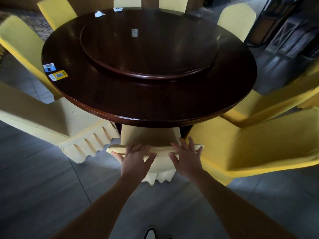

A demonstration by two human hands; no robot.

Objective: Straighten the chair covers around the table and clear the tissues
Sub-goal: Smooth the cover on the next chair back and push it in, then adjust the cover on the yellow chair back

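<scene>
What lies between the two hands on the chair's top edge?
In the head view, only bare yellow chair cover lies between the left hand and right hand.

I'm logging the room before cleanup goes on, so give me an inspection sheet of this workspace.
Surface: round dark table with a raised turntable.
Job's things: yellow chair cover on the nearest chair; two white tissues at the far rim.
Clutter: two cards near the left rim; a small item on the turntable, too blurred to identify.
Hands: left hand grips the cover's top edge; right hand lies on it, fingers spread.
Cables: nothing seen.
Surroundings: yellow-covered chairs around the table, grey tiled floor.
</scene>
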